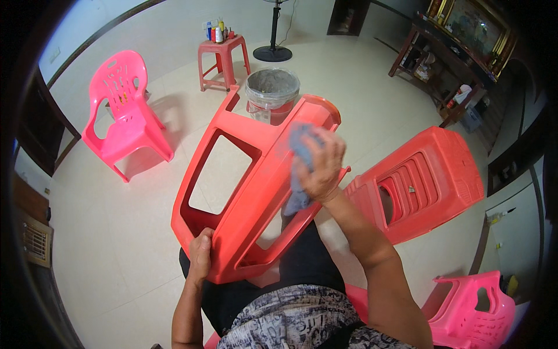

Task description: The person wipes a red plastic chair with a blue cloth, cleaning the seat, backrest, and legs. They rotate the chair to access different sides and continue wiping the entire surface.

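A red plastic stool (244,192) lies tilted on its side across my lap, its legs pointing away from me. My left hand (201,255) grips its near end, the thumb on the outer face and the other fingers hidden behind the plastic. Over on the leg's right side, my right hand (322,163) presses a crumpled grey-blue cloth (301,192) against the surface. Dull, whitish marks show on the leg beside the cloth. Part of the cloth hangs down below my palm.
Beyond the stool stands a lined bucket (272,94). A small red stool (224,54) with several bottles and a fan base (272,53) are farther back. Pink chairs (126,118) stand at left and lower right. Another red plastic stool (418,183) lies close on my right.
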Demonstrator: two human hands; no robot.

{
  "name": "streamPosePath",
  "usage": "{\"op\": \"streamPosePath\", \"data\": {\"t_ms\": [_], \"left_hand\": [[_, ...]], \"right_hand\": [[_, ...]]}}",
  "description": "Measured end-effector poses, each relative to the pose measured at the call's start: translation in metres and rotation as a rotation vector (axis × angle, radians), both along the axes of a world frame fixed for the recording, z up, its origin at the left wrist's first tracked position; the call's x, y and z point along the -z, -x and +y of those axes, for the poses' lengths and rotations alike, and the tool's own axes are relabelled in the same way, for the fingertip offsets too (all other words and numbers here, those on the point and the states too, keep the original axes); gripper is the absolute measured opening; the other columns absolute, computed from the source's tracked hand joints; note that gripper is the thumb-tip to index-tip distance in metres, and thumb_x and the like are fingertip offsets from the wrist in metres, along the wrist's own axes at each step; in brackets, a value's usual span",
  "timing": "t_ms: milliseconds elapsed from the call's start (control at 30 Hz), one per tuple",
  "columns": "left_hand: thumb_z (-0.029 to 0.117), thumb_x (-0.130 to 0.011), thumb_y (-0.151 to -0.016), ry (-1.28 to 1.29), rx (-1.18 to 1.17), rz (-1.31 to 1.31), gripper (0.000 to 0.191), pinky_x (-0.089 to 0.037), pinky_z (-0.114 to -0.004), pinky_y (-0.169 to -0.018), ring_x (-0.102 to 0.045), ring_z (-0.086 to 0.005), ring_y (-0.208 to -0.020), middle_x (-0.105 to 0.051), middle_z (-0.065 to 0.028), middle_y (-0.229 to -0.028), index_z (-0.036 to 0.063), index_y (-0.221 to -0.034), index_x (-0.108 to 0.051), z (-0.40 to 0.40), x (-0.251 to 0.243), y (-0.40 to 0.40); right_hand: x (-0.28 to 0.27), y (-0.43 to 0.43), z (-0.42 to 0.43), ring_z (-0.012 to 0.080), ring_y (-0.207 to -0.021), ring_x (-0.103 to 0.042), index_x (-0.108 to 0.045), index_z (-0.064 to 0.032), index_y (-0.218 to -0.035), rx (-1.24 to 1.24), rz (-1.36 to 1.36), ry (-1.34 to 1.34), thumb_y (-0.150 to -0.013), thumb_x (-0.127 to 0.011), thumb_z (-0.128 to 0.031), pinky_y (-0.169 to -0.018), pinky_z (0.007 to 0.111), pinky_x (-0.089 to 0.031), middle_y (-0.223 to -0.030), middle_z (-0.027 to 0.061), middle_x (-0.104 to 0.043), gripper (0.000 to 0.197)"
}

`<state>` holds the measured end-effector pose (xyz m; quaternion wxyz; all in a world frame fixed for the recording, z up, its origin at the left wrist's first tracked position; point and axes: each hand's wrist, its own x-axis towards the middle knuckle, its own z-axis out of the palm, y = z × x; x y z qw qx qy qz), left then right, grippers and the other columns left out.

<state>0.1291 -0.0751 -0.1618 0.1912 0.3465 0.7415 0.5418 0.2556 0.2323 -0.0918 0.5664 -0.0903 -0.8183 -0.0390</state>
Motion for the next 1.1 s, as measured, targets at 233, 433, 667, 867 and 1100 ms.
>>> {"op": "streamPosePath", "data": {"t_ms": [233,433,667,867,1100], "left_hand": [[0.055,-0.034,-0.097,0.033,-0.013,-0.022,0.062,-0.037,-0.031,-0.065,-0.047,-0.0152,-0.071,-0.051,-0.0048,-0.074,-0.0001,-0.086,-0.06,-0.006,0.006,-0.001],[0.054,-0.035,-0.097,-0.032,-0.015,-0.035,0.06,-0.037,-0.031,-0.066,-0.046,-0.0144,-0.072,-0.05,-0.0033,-0.074,0.0007,-0.085,-0.06,0.002,-0.002,0.004],[0.059,-0.03,-0.1,0.001,0.034,-0.277,0.064,-0.034,-0.025,-0.06,-0.044,-0.0067,-0.065,-0.052,0.0045,-0.071,0.0051,-0.087,-0.062,-0.004,-0.095,0.026],[0.061,-0.039,-0.099,0.076,0.123,-0.219,0.06,-0.04,-0.024,-0.063,-0.05,-0.0073,-0.069,-0.058,0.0002,-0.075,0.0062,-0.097,-0.064,-0.008,-0.201,0.056],[0.053,-0.051,-0.098,0.348,0.347,0.116,0.058,-0.049,-0.03,-0.088,-0.06,-0.0161,-0.099,-0.065,-0.0083,-0.106,0.0013,-0.121,-0.061,-0.004,-0.29,0.062]], "right_hand": [[0.108,-0.021,0.007,0.0374,-0.123,-0.044,-0.042,0.0038,-0.133,-0.122,0.218,0.401,-0.092,-0.059,-0.032,-0.104,0.047,-0.038,-0.132,0.0237,-0.045,0.057],[0.135,-0.035,0.028,0.0355,-0.112,-0.059,-0.046,0.0032,-0.131,-0.046,0.182,0.742,-0.092,-0.059,-0.037,-0.097,0.043,-0.045,-0.121,0.0234,-0.059,0.057],[-0.015,-0.07,0.007,0.0338,-0.096,-0.067,-0.054,0.001,-0.123,-0.059,0.051,0.647,-0.09,-0.065,-0.033,-0.084,0.038,-0.052,-0.106,0.0217,-0.067,0.048],[-0.104,-0.095,-0.019,0.024,-0.097,-0.065,-0.053,0.0014,-0.124,-0.168,0.05,0.696,-0.094,-0.065,-0.031,-0.087,0.035,-0.05,-0.106,0.0176,-0.066,0.046],[-0.108,-0.126,-0.044,0.0198,-0.111,-0.056,-0.05,0.0038,-0.129,-0.304,-0.034,0.963,-0.094,-0.065,-0.027,-0.097,0.033,-0.044,-0.118,0.0132,-0.06,0.048]]}}
